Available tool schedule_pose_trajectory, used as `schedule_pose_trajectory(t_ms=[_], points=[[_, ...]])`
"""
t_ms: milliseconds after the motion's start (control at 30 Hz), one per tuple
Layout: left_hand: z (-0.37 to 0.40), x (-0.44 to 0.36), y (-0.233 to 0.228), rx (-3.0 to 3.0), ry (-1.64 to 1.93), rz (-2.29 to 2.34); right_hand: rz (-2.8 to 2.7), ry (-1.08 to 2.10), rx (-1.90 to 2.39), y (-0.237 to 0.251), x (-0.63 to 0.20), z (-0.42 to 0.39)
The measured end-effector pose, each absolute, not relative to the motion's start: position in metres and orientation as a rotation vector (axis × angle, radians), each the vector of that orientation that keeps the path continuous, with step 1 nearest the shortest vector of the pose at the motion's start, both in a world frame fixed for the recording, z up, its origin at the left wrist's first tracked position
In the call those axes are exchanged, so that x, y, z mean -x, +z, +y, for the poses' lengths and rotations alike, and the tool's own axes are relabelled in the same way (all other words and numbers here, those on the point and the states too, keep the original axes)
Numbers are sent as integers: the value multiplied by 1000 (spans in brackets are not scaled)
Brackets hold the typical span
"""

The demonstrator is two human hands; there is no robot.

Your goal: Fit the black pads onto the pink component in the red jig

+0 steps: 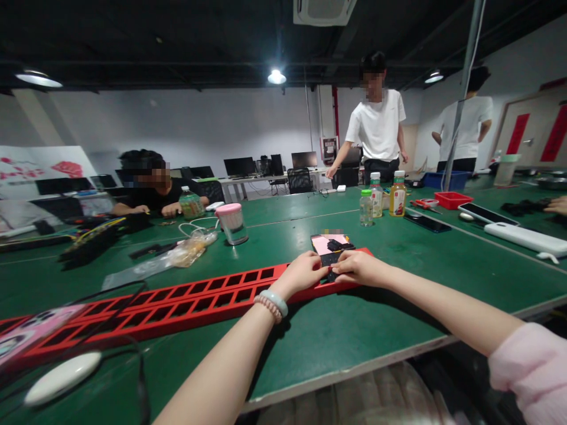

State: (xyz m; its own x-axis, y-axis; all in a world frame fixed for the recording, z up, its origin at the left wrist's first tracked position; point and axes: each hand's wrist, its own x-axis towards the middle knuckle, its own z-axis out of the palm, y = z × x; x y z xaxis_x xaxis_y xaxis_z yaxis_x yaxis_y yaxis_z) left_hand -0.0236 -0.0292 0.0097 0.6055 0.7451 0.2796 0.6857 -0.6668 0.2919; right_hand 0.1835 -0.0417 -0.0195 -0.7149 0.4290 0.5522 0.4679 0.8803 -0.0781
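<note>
Left hand (305, 274) and right hand (359, 268): fingertips narrowed, a flat black piece (328, 258) pinched between them at the right end of the red frame (221, 313), rigid, pierced by two rows of rectangular openings. Farther out: clear pink-lidded jar (235, 229); yellow liquid held in a capped bottle (397, 199).

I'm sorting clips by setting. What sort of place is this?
Probably a shared workshop or office: a big green table holds a slotted red frame, and monitors stand on desks near the far wall.
</note>
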Motion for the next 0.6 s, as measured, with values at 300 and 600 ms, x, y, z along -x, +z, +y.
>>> schedule_pose_trajectory(t_ms=[300, 600], points=[[-26, 24, 8, -2690, 549, 1208, -2539, -78, 674, -10, -182, -48], [-25, 24, 9, -2703, 570, 1218, -2550, -300, 736, -13, -176, -51]])
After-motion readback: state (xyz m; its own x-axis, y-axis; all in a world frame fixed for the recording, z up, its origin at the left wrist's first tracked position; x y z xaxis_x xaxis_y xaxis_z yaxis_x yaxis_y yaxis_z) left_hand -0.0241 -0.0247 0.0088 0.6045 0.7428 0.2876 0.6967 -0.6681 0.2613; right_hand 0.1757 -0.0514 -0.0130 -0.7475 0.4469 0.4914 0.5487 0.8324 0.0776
